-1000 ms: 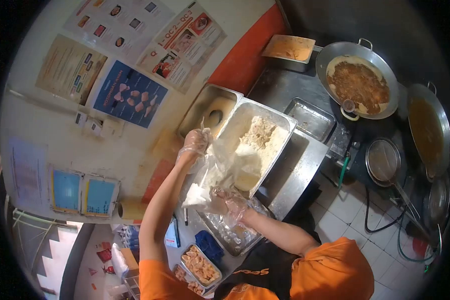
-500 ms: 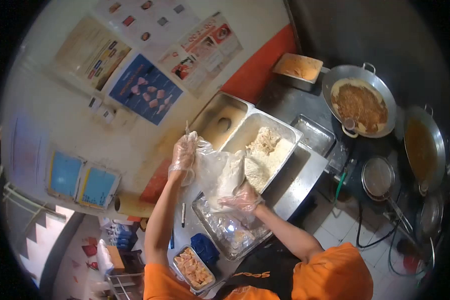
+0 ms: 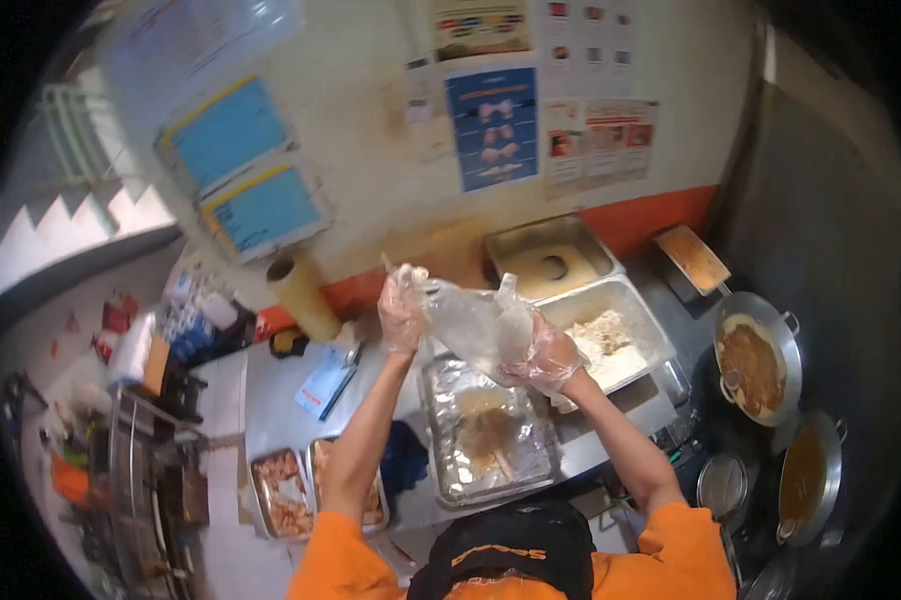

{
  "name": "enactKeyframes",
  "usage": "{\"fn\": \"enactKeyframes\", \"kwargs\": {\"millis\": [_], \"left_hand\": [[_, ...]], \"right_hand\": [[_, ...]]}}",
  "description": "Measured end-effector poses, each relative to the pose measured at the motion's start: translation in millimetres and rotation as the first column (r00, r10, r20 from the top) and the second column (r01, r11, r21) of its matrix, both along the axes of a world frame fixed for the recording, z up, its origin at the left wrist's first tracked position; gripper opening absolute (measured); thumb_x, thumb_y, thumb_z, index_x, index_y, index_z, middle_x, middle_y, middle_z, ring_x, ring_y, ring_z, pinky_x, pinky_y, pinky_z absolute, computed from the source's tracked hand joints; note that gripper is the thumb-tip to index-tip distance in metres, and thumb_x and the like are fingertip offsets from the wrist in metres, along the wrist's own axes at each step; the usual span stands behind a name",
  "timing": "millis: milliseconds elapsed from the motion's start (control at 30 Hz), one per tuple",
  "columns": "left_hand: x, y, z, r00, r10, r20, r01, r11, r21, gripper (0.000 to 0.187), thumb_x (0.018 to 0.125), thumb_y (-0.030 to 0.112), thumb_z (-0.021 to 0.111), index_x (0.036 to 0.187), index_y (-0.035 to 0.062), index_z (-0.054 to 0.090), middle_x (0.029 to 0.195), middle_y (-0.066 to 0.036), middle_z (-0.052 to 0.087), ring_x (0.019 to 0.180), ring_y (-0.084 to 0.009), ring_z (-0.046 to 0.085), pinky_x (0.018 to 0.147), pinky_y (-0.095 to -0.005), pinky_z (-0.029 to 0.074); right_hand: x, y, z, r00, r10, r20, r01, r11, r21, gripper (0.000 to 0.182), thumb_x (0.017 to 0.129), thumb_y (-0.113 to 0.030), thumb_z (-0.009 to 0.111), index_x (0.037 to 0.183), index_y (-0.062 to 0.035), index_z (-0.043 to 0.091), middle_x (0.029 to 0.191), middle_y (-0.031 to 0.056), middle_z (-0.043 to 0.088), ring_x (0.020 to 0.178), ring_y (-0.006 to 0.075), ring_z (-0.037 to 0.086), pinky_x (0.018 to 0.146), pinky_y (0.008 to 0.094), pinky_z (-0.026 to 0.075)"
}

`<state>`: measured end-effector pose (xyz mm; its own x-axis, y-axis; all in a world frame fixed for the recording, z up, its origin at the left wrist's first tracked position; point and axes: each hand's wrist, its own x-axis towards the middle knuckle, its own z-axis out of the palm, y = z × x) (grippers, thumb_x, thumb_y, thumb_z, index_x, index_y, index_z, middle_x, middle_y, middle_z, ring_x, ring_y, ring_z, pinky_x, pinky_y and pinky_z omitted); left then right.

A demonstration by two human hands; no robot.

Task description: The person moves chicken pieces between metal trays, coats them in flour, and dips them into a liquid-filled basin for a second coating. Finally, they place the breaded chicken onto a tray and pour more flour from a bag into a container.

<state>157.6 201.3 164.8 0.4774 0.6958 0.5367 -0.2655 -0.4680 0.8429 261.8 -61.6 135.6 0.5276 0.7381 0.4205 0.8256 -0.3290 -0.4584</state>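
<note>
A clear plastic bag [image 3: 470,325], cloudy with white powder, stretches between my two hands above the counter. My left hand [image 3: 402,312], in a thin clear glove, is closed on the bag's left end. On the other side, my right hand [image 3: 550,357], gloved the same way, grips the bag's right part. Below the bag lies a metal tray [image 3: 440,480] with a shallow liquid in it. Just right of my right hand stands a metal pan [image 3: 650,325] holding white flour [image 3: 620,365] and clumpy pieces.
Behind the flour pan is a pan of pale liquid [image 3: 560,275]. Trays of raw meat pieces [image 3: 283,495] stand at the front left, near a dark blue cloth [image 3: 403,460]. A wok of brown oil [image 3: 760,360] and another wok [image 3: 810,475] are at the right.
My view has turned left, bringing the meat trays more into sight. The bag has moved left, away from over the flour pan, and looks flatter, with less white powder showing in it.
</note>
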Motion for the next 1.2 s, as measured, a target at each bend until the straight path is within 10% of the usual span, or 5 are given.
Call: {"fn": "enactKeyframes", "kwargs": {"millis": [67, 467, 767, 933, 1200], "left_hand": [[-31.4, 34.1, 6.1, 0.985, 0.170, 0.012, -0.160, 0.901, 0.404, 0.027, 0.106, 0.023, 0.055, 0.113, -0.0006, 0.065, 0.104, -0.009, 0.074, 0.091, -0.0172, 0.069, 0.081, -0.0309, 0.055], [-195.7, 156.1, -135.8, 0.653, 0.565, -0.505, -0.119, 0.735, 0.668, 0.027, 0.100, 0.013, 0.060, 0.122, -0.0033, 0.063, 0.111, -0.012, 0.074, 0.100, -0.0257, 0.071, 0.090, -0.0393, 0.056], [-228.5, 77.3, -74.2, 0.908, 0.393, -0.146, -0.305, 0.859, 0.412, 0.034, 0.101, 0.018, 0.053, 0.128, -0.0014, 0.060, 0.115, -0.015, 0.066, 0.105, -0.0303, 0.065, 0.092, -0.0403, 0.053], [-202.2, -89.6, -19.2, 0.888, -0.117, -0.445, 0.255, 0.931, 0.263, 0.037, 0.100, 0.021, 0.049, 0.130, -0.0001, 0.057, 0.111, -0.016, 0.063, 0.103, -0.0322, 0.063, 0.090, -0.0411, 0.051], [-87.9, -231.5, 27.4, 0.721, 0.131, -0.680, 0.668, 0.129, 0.733, 0.078, 0.092, 0.058, 0.060, 0.150, 0.0087, 0.046, 0.149, -0.023, 0.050, 0.139, -0.0463, 0.043, 0.120, -0.0634, 0.016]], "right_hand": [[-31.2, 38.3, -1.5, 0.987, 0.009, -0.160, -0.017, 0.999, -0.046, 0.122, 0.064, -0.062, 0.086, 0.147, 0.0092, 0.031, 0.117, 0.0309, 0.065, 0.100, 0.0439, 0.068, 0.090, 0.0464, 0.056], [-167.5, 175.3, -140.8, 0.858, 0.155, -0.490, -0.208, 0.976, -0.056, 0.083, 0.081, -0.027, 0.081, 0.147, -0.0053, 0.036, 0.110, 0.0225, 0.068, 0.100, 0.0418, 0.068, 0.087, 0.0478, 0.055], [-155.4, -70.7, -102.8, 0.706, 0.015, -0.708, 0.083, 0.991, 0.104, 0.057, 0.087, -0.030, 0.077, 0.135, -0.0091, 0.055, 0.113, 0.0135, 0.068, 0.102, 0.0266, 0.068, 0.089, 0.0387, 0.058], [-160.2, -126.2, -59.3, 0.173, 0.322, -0.931, 0.556, 0.748, 0.362, 0.037, 0.100, -0.030, 0.065, 0.131, -0.0099, 0.061, 0.116, 0.0050, 0.068, 0.103, 0.0160, 0.065, 0.091, 0.0358, 0.055], [-113.8, -125.3, -31.2, 0.140, 0.375, -0.916, 0.518, 0.761, 0.391, 0.034, 0.104, -0.031, 0.058, 0.130, -0.0097, 0.062, 0.121, 0.0092, 0.067, 0.100, 0.0175, 0.066, 0.087, 0.0339, 0.061]]}}
